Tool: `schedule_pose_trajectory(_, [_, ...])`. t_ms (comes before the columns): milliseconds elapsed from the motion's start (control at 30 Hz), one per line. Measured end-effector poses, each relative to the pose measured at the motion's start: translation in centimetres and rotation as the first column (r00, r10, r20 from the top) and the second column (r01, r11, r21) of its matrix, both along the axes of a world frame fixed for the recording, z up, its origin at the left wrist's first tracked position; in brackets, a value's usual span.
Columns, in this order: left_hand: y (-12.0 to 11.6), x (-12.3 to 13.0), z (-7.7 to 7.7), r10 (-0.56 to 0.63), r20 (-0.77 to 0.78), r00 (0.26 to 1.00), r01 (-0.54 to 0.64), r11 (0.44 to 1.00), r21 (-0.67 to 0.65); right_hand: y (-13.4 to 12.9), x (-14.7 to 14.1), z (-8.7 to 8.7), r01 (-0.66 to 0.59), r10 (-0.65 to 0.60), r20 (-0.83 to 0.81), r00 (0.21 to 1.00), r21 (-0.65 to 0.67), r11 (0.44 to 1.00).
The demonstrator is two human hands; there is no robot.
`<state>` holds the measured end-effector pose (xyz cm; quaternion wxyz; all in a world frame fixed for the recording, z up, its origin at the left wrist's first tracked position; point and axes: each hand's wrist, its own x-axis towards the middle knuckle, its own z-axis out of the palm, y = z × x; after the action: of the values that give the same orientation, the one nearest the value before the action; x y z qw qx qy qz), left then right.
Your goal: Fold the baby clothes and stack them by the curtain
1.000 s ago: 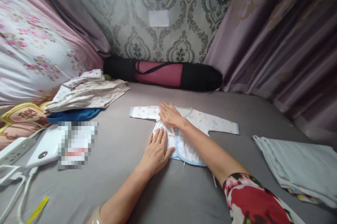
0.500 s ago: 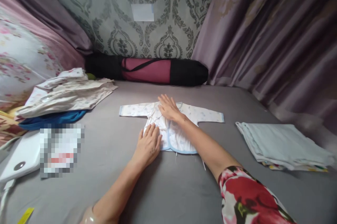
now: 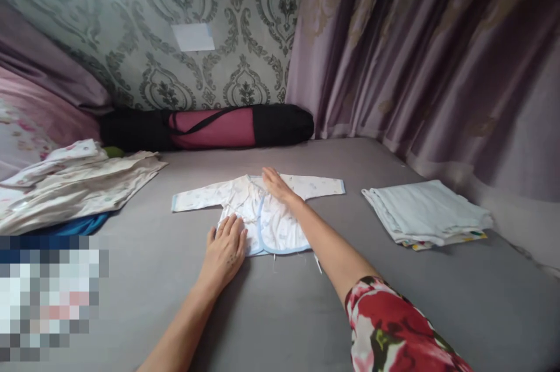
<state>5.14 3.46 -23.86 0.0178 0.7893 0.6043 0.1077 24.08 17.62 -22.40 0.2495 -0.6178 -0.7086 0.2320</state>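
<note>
A small white baby shirt (image 3: 282,232) with pale blue trim lies spread on the grey sheet, both sleeves stretched out to the sides. My left hand (image 3: 226,246) rests flat on its lower left edge, fingers extended. Near the neckline, on the right front panel, lies my right hand (image 3: 277,185), palm down with its fingers stretched out. Neither hand grips the cloth. Thin white ties hang from the shirt's bottom hem, and part of the right side is hidden under my right forearm.
Folded pale cloths (image 3: 429,209) are stacked on the right. To the left lies a pile of light clothes (image 3: 83,185) over a blue cloth (image 3: 72,225). A black and maroon bag (image 3: 214,127) lies along the wall; purple curtains (image 3: 350,57) hang at the right.
The camera view has turned to the right, so everything sits further left. My right hand has shifted from the shirt's neck middle slightly toward its right side; my left hand stays at the lower left.
</note>
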Motion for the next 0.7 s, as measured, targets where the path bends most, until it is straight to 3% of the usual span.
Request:
schedule_pose_trajectory(100, [0.1, 0.0, -0.3, -0.005, 0.024, 1.000, 0.004, 0.999, 0.044, -0.2, 4.4, 1.6, 0.209, -0.209, -0.009, 0.978, 0.029, 0.977])
schedule_pose_trajectory(167, [0.2, 0.0, -0.5, -0.007, 0.043, 0.999, 0.004, 0.997, 0.076, -0.9, 8.0, 2.2, 0.407, -0.408, 0.040, 0.912, 0.015, 0.913])
schedule_pose_trajectory(333, [0.8, -0.3, -0.3, 0.001, 0.087, 0.996, -0.013, 0.990, 0.143, -2.9, 15.1, 1.8, 0.632, -0.626, 0.123, 0.770, -0.010, 0.775])
schedule_pose_trajectory(500, [3.3, 0.5, 1.6, -0.077, 0.151, 0.985, 0.047, 0.980, 0.191, -4.0, 17.5, 0.1, 0.700, -0.680, 0.258, 0.686, 0.020, 0.714])
schedule_pose_trajectory(600, [5.8, 2.8, 2.8, -0.210, 0.200, 0.957, 0.180, 0.971, 0.158, -4.2, 18.1, -0.3, 0.709, -0.687, 0.280, 0.671, 0.028, 0.704])
schedule_pose_trajectory(700, [8.4, 5.8, 3.0, -0.320, 0.246, 0.915, 0.300, 0.947, 0.114, -3.9, 18.8, -0.4, 0.707, -0.675, 0.308, 0.670, 0.011, 0.707])
